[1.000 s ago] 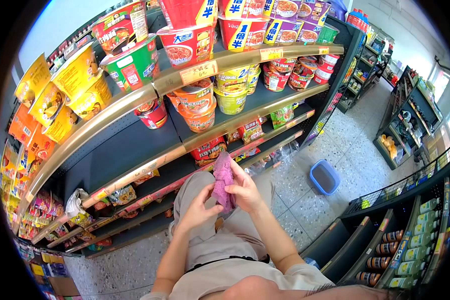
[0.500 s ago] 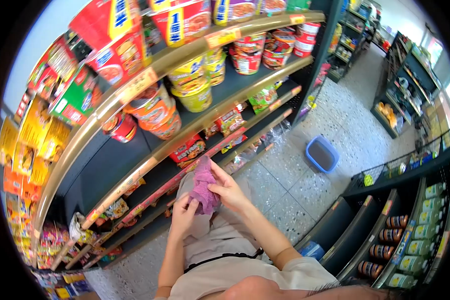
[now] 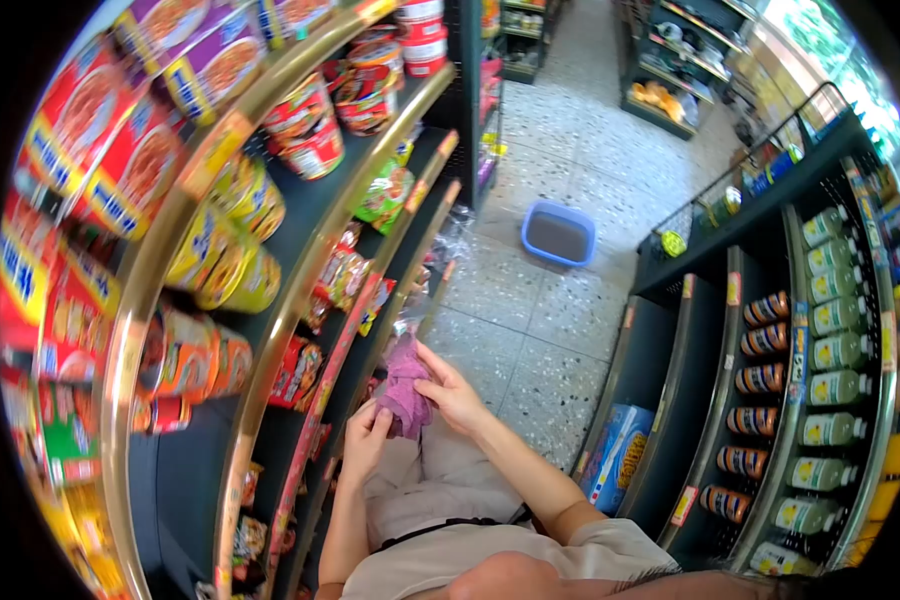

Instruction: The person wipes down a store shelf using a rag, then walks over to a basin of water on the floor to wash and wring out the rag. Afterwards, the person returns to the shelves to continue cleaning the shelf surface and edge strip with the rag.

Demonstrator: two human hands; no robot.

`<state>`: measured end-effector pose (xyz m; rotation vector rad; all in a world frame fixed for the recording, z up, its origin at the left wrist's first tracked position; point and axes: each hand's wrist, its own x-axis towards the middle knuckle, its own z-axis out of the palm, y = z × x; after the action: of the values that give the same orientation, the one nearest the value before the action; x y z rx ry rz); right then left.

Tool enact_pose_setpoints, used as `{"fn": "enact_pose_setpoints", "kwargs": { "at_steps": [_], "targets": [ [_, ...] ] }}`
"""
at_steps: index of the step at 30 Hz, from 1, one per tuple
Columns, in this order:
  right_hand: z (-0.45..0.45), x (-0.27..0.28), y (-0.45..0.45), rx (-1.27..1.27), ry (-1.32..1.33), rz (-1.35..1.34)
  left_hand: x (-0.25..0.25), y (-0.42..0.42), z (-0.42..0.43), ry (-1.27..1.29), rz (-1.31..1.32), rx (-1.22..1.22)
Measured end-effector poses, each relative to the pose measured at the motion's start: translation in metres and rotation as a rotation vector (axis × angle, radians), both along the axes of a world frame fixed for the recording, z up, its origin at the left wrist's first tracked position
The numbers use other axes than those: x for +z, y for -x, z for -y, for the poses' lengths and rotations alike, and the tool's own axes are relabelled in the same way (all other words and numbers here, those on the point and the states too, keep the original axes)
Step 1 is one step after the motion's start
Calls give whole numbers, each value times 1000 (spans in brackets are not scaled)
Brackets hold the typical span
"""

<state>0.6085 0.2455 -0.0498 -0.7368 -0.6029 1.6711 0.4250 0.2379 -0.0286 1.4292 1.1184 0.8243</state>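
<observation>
A crumpled purple cloth (image 3: 404, 388) hangs between my two hands, above my lap. My left hand (image 3: 366, 437) pinches its lower left edge. On the cloth's right side, my right hand (image 3: 452, 393) grips it with the thumb lying across the front. The shelf with noodle packets (image 3: 296, 372) is just to the left of the cloth. Farther off on the speckled floor stands a blue basin (image 3: 559, 234) with dark liquid in it.
Noodle cups (image 3: 305, 127) fill parts of the curved shelves at left. At right, shelves hold green-labelled bottles (image 3: 832, 352), several dark jars (image 3: 760, 379) and a blue package (image 3: 620, 457). A speckled floor aisle (image 3: 490, 345) runs between the shelves.
The view has turned to the right, so the noodle shelves and the basin shift left and more of the bottle shelves shows. The cloth stays in both hands, somewhat more spread than at first.
</observation>
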Motion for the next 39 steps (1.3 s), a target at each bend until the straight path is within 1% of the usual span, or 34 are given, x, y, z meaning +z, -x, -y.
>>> {"fn": "enact_pose_setpoints", "kwargs": {
  "at_steps": [1, 2, 5, 6, 9, 10, 12, 13, 14, 17, 18, 20, 23, 24, 25, 26, 27, 28, 29, 32, 35, 36, 39],
  "targets": [
    [-4, -5, -6, -52, 65, 11, -6, -6, -11, 9, -11, -20],
    [-9, -9, -13, -105, 131, 24, -10, -13, -21, 87, -4, -27],
    [-27, -30, -34, -227, 323, 75, -28, -35, -66, 235, -92, -112],
    [-34, -40, -40, -263, 386, 87, -46, -43, -80, 230, -15, -105],
    [-49, -72, -63, -381, 441, 113, -86, -66, -129, 296, -109, -236],
    [-52, -79, -72, -414, 447, 77, -87, -82, -142, 281, -22, -263],
    [-58, -85, -87, -526, 513, 45, -87, -114, -172, 315, -15, -322],
    [-58, -85, -94, -579, 551, 22, -83, -130, -183, 337, -19, -350],
    [-56, -82, -104, -603, 600, 55, -85, -152, -191, 252, -85, -320],
    [-45, -71, -131, -678, 712, 122, -131, -203, -229, 276, -58, -438],
    [-39, -66, -139, -703, 724, 134, -141, -225, -243, 285, -101, -464],
    [-24, -57, -159, -759, 732, 147, -128, -278, -270, 305, -147, -502],
    [7, -43, -199, -852, 732, 179, -140, -363, -310, 200, -271, -469],
    [16, -41, -210, -887, 732, 192, -130, -387, -324, 306, -77, -520],
    [24, -36, -222, -922, 730, 200, -116, -414, -335, 262, -83, -532],
    [34, -30, -236, -970, 743, 219, -121, -440, -347, 250, -47, -546],
    [45, -24, -250, -1011, 759, 236, -134, -460, -365, 258, 38, -626],
    [53, -19, -262, -1047, 773, 252, -140, -482, -376, 295, -18, -628],
    [61, -14, -272, -1106, 789, 249, -145, -501, -383, 330, -73, -627],
    [76, 6, -294, -1285, 830, 214, -168, -540, -386, 219, -142, -523],
    [82, 14, -300, -1441, 798, 161, -160, -557, -367, 398, -169, -622],
    [83, 18, -300, -1468, 817, 144, -146, -559, -349, 442, -168, -612],
    [78, 29, -301, -1587, 826, 99, -144, -568, -318, 514, -196, -781]
  ]
}}
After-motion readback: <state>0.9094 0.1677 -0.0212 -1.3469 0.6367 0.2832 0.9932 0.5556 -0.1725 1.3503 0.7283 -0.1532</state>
